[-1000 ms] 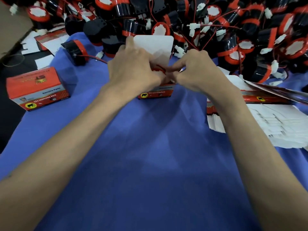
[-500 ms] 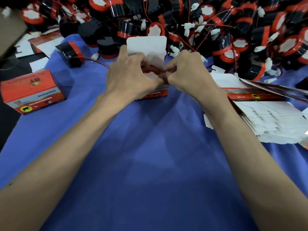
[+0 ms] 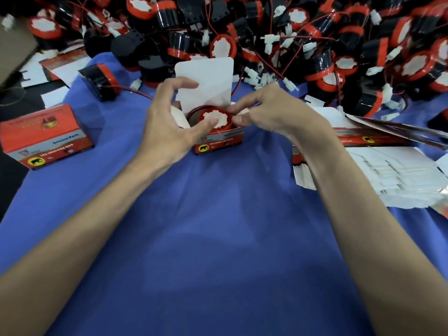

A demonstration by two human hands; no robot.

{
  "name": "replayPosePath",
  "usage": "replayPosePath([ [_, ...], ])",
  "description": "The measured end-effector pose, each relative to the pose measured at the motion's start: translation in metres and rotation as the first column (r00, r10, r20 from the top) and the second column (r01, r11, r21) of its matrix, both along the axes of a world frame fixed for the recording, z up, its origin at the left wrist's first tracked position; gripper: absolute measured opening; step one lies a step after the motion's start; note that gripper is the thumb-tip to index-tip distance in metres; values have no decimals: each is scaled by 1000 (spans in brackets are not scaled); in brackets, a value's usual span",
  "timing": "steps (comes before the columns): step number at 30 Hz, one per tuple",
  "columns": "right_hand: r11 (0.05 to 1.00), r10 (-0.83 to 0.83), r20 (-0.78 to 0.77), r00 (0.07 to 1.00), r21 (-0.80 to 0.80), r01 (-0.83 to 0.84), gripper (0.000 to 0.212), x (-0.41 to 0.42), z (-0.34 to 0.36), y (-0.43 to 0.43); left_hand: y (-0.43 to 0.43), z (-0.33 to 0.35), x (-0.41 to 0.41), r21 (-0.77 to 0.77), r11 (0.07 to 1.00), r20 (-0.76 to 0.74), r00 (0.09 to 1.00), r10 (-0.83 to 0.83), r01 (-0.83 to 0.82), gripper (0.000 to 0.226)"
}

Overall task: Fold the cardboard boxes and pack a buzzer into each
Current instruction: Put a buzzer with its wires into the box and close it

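Note:
A small red cardboard box (image 3: 219, 144) stands open on the blue cloth, its white lid flap (image 3: 208, 73) upright at the back. A red-rimmed buzzer (image 3: 215, 118) with a white face sits inside it. My left hand (image 3: 167, 127) arches over the box's left side, thumb pressing the buzzer's white face, fingers curved in front of the lid flap and holding nothing. My right hand (image 3: 274, 112) pinches the buzzer's right rim between thumb and forefinger, over the box's right side flap.
A large pile of black and red buzzers (image 3: 315, 44) with wires fills the back. A closed packed box (image 3: 46, 137) stands at the left, a loose buzzer (image 3: 99, 81) behind it. A stack of flat unfolded boxes (image 3: 375, 175) lies at the right. Blue cloth (image 3: 218, 238) covers the table.
My hands have spread apart over the box, uncovering the buzzer seated inside. My left fingers lifted off and only the thumb stays down on it.

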State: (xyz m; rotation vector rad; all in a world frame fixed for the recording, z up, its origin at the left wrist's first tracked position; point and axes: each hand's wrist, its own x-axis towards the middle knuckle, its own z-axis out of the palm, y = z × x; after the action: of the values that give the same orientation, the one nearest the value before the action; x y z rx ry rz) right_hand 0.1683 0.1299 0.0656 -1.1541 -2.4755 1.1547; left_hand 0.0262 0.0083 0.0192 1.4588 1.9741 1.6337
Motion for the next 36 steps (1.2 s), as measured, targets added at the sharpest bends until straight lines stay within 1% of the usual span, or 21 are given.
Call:
replayPosePath([
  [2, 991, 68, 90, 994, 110, -77, 23, 0, 2, -1, -3, -2, 3, 50, 998, 62, 997, -52, 49, 52],
  [4, 980, 145, 191, 971, 110, -168, 28, 0, 5, -3, -5, -3, 4, 88, 993, 83, 993, -87, 80, 53],
  [5, 979, 161, 197, 967, 91, -182, 30, 0, 6, -3, -6, -4, 4, 99, 990, 81, 991, -107, 99, 52],
  [6, 983, 151, 176, 973, 80, -167, 31, 0, 7, -3, -6, -5, 4, 107, 987, 78, 989, -126, 117, 50],
  [8, 995, 77, 94, 993, 58, -82, 34, -1, 7, -4, -7, -6, 3, 129, 981, 94, 983, -160, 147, 48],
  [10, 999, 13, 18, 1000, 37, -14, 41, -3, 7, -8, -8, -6, 4, 166, 971, 105, 976, -189, 170, 49],
  [13, 997, -34, -27, 999, 68, 36, 53, -10, 6, -16, -9, -7, 4, 174, 965, 81, 974, -212, 195, 53],
  [15, 991, -89, -71, 993, 92, 96, 53, -13, 3, -18, -8, -8, 4, 128, 970, 126, 967, -222, 206, 58],
  [17, 984, -141, -118, 983, 92, 152, 47, -14, -3, -16, -6, -7, 5, 83, 968, 188, 950, -249, 237, 58],
  [19, 977, -185, -156, 970, 77, 199, 42, -13, -7, -12, -2, -7, 6, 121, 954, 261, 919, -296, 273, 43],
  [20, 974, -203, -177, 963, 61, 217, 46, -12, -8, -11, -1, -8, 6, 144, 949, 295, 903, -311, 280, 36],
  [21, 972, -225, -199, 954, 26, 235, 51, -12, -9, -9, 1, -8, 6, 155, 947, 316, 894, -319, 283, 35],
  [22, 966, -257, -217, 942, -39, 255, 54, -11, -11, -9, 1, -9, 5, 157, 944, 323, 888, -328, 291, 35],
  [23, 952, -297, -235, 925, -141, 270, 54, -11, -13, -8, 1, -10, 4, 153, 941, 314, 888, -336, 302, 35],
  [25, 877, -386, -255, 887, -399, 267, 44, -12, -18, -10, 0, -11, 3, 131, 931, 278, 889, -364, 340, 33],
  [26, 833, -421, -277, 864, -495, 248, 39, -13, -22, -13, 0, -11, 2, 116, 927, 252, 892, -376, 358, 33],
  [27, 812, -445, -315, 838, -536, 230, 35, -14, -28, -17, -1, -11, 2, 98, 927, 221, 900, -376, 363, 33],
  [29, 838, -454, -417, 788, -501, 217, 35, -15, -39, -28, -1, -8, 1, 64, 936, 184, 918, -352, 347, 33],
  [32, 886, -415, -560, 717, -428, 179, 30, -12, -50, -47, -1, -7, 0, 9, 946, 205, 925, -319, 324, 29],
  [34, 875, -418, -630, 654, -472, 106, 26, -9, -52, -52, -3, -5, 1, -26, 951, 188, 936, -299, 309, 26],
  [36, 847, -421, -655, 628, -532, 13, 23, -8, -52, -52, -4, -4, 2, -44, 952, 199, 937, -289, 303, 26],
])
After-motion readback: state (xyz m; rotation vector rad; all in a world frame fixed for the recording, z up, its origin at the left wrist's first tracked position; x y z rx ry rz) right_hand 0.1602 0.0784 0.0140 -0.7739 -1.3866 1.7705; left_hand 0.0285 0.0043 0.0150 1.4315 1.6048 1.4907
